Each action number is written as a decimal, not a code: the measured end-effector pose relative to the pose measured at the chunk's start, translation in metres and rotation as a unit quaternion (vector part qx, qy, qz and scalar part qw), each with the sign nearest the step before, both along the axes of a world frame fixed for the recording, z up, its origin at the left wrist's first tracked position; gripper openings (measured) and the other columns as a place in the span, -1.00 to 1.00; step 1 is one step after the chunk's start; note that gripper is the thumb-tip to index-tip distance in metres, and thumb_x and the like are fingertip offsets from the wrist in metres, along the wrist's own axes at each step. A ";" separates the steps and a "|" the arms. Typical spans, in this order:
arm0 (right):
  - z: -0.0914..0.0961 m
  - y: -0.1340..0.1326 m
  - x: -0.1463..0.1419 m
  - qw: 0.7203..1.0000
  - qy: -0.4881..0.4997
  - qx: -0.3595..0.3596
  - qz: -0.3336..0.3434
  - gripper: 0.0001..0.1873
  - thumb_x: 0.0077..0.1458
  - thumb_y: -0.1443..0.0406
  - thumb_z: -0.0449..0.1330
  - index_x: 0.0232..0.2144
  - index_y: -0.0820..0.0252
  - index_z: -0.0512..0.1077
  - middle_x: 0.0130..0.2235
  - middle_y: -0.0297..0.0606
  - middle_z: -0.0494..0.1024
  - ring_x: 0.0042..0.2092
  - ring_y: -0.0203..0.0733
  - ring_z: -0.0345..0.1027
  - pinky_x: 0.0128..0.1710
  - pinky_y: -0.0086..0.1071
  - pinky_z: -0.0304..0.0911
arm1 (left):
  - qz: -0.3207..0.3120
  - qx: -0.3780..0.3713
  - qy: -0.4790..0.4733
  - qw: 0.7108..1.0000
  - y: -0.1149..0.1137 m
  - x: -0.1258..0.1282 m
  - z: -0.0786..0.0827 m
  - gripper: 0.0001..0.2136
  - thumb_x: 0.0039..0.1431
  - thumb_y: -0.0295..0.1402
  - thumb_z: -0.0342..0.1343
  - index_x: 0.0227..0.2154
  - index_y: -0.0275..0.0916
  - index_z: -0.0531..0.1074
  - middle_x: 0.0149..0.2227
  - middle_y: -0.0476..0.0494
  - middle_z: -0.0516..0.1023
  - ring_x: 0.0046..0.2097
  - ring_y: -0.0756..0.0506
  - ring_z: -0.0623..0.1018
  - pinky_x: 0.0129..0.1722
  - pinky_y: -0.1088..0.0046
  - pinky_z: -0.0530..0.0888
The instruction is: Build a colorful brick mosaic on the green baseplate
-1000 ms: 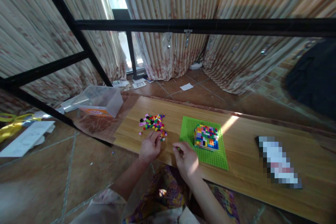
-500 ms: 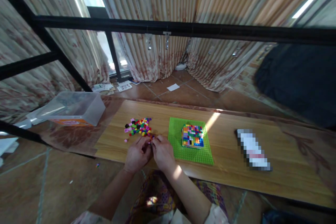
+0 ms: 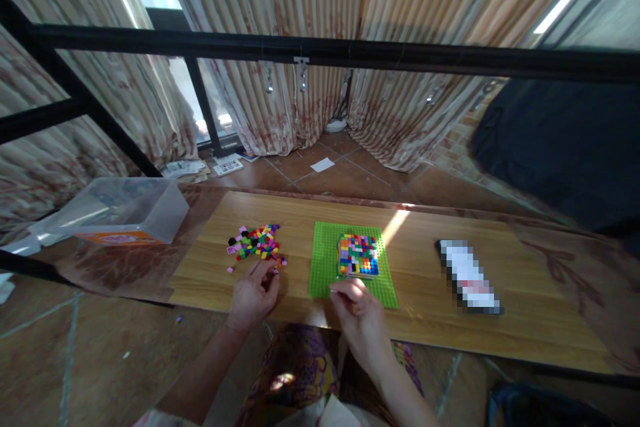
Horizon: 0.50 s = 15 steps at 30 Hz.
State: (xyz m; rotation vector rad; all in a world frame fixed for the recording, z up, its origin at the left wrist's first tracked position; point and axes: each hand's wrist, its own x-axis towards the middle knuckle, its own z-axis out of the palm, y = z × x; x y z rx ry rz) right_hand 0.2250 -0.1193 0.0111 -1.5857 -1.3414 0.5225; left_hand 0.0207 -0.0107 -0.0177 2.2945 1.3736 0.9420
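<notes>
My left hand (image 3: 254,295) rests at the near side of a loose pile of small colourful toy bricks (image 3: 257,242). Its fingers curl toward the thumb beside a few stray bricks (image 3: 281,261); what they hold, if anything, is too small to make out. Over the front edge of a green studded baseplate (image 3: 324,253), my right hand (image 3: 364,317) has thumb and fingertips pinched together, and whatever sits between them cannot be made out. Just beyond those fingertips, a square block of stacked multicoloured bricks (image 3: 358,255) stands on the baseplate.
The low wooden table (image 3: 415,280) carries a phone-like device with a pixelated screen (image 3: 470,277) on the right. A clear plastic bin (image 3: 133,210) with an orange label stands at the left end. Behind run a black metal rail (image 3: 320,53) and curtains (image 3: 280,113).
My hands have parted. The right one has moved rightward from beside the left to the baseplate's front edge, while the left stays by the brick pile. The whole view has shifted slightly.
</notes>
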 end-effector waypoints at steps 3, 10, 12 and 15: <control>0.005 -0.013 0.025 0.999 -0.005 -0.002 -0.051 -0.77 0.15 0.20 0.07 -0.29 0.09 0.51 -0.23 -0.24 0.52 -0.23 -0.23 0.41 -0.23 -0.37 0.31 | 0.000 -0.001 0.000 1.000 0.000 0.000 0.000 -0.82 0.11 -0.38 0.03 -0.21 -0.18 0.43 -0.38 -0.03 0.49 -0.40 -0.01 0.46 -0.37 0.51 0.42; 0.018 -0.012 0.068 0.983 0.002 -0.015 -0.183 -0.70 0.08 0.10 0.13 -0.31 0.15 0.54 -0.26 -0.18 0.55 -0.26 -0.18 0.41 -0.30 -0.36 0.31 | -0.003 -0.017 0.000 1.000 -0.001 0.000 0.002 -0.83 0.11 -0.39 0.03 -0.23 -0.19 0.43 -0.36 -0.06 0.49 -0.39 -0.02 0.46 -0.36 0.50 0.42; 0.017 -0.005 0.073 0.979 0.011 -0.021 -0.203 -0.69 0.03 0.08 0.16 -0.32 0.17 0.54 -0.28 -0.18 0.57 -0.30 -0.19 0.41 -0.33 -0.36 0.30 | -0.003 -0.017 -0.001 1.000 -0.001 0.000 0.003 -0.82 0.11 -0.38 0.03 -0.22 -0.18 0.43 -0.36 -0.06 0.49 -0.39 -0.02 0.45 -0.35 0.49 0.42; 0.012 0.008 0.075 0.972 0.038 -0.039 -0.229 -0.66 -0.04 0.06 0.20 -0.35 0.20 0.54 -0.35 -0.18 0.58 -0.37 -0.19 0.41 -0.35 -0.35 0.29 | -0.003 -0.012 -0.001 1.000 0.000 0.000 0.002 -0.82 0.12 -0.38 0.02 -0.22 -0.18 0.42 -0.36 -0.05 0.49 -0.39 -0.02 0.45 -0.34 0.50 0.42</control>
